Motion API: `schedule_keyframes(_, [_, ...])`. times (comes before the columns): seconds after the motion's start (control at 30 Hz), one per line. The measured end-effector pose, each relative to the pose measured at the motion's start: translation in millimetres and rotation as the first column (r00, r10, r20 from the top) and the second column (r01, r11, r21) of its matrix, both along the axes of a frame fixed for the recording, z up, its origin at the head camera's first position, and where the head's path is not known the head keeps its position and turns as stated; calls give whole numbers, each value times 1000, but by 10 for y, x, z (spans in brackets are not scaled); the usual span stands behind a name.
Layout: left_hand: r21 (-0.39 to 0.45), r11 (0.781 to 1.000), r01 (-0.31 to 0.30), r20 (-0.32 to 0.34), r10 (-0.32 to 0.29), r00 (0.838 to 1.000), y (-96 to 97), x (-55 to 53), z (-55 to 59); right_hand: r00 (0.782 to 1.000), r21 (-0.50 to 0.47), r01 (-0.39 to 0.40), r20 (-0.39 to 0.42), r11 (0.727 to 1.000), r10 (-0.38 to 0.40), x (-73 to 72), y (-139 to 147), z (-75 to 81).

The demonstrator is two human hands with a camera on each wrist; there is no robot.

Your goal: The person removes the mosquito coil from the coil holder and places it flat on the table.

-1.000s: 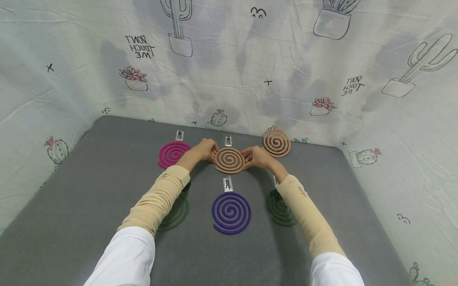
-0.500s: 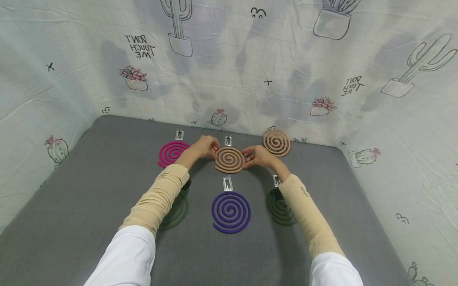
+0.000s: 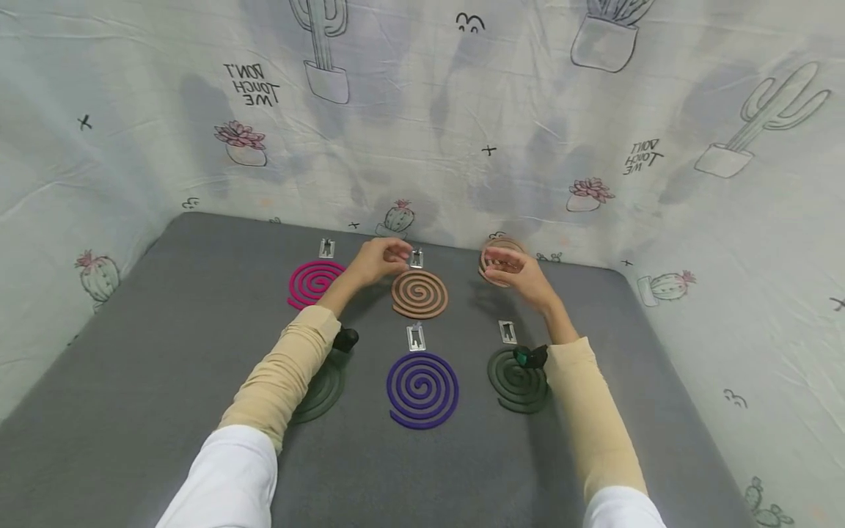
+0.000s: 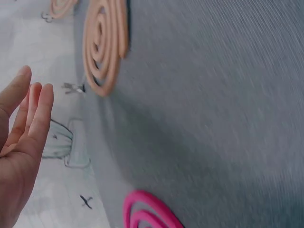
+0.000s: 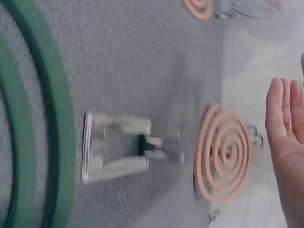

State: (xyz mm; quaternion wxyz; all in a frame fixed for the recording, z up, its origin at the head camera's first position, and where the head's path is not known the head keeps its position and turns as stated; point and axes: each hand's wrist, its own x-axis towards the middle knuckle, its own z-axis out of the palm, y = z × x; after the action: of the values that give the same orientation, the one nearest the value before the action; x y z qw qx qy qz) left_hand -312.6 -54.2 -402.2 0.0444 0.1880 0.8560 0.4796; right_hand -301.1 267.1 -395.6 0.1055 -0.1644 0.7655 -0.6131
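Note:
My left hand [image 3: 381,258] hovers just behind and left of a tan mosquito coil [image 3: 419,295] in the middle of the back row. Its fingers are loosely bent with nothing between them, and the left wrist view shows the palm and straight fingers apart from the coil [image 4: 100,45]. My right hand [image 3: 521,273] is raised in front of a second tan mosquito coil [image 3: 483,270] at the back right, overlapping it in the head view. The right wrist view shows the fingers extended, beside this coil [image 5: 229,153] without gripping it.
A pink coil [image 3: 310,286] lies back left. In front lie a purple coil [image 3: 422,383] and two dark green coils, one [image 3: 518,381] right and one [image 3: 323,392] partly under the left forearm. Small metal coil stands [image 3: 416,337] lie behind several coils. A patterned cloth wall borders the grey table [image 3: 370,477].
Both hands have let go of the middle tan coil, which stays in place. The right hand has moved right towards the back right coil; the left has shifted slightly back.

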Motion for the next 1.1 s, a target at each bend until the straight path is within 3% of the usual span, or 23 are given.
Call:
schedule_keyframes(0.2, [38, 998, 41, -14, -40, 999, 172, 39, 44, 998, -123, 64, 23, 990, -62, 149, 282, 44])
schedule_keyframes(0.4, [80, 990, 118, -22, -117, 993, 409, 81, 44, 994, -199, 110, 36, 974, -105, 325, 510, -4])
schedule_keyframes(0.53, [140, 980, 141, 16, -145, 989, 607, 86, 61, 991, -259, 131, 27, 957, -129, 403, 643, -65])
schedule_keyframes(0.87, [243, 965, 102, 130, -137, 982, 1102, 16, 113, 978, -291, 207, 74, 934, -193, 436, 859, -124])
schedule_keyframes(1.1, [428, 903, 37, 251, -158, 955, 1330, -45, 122, 973, -292, 224, 122, 930, -196, 340, 894, -95])
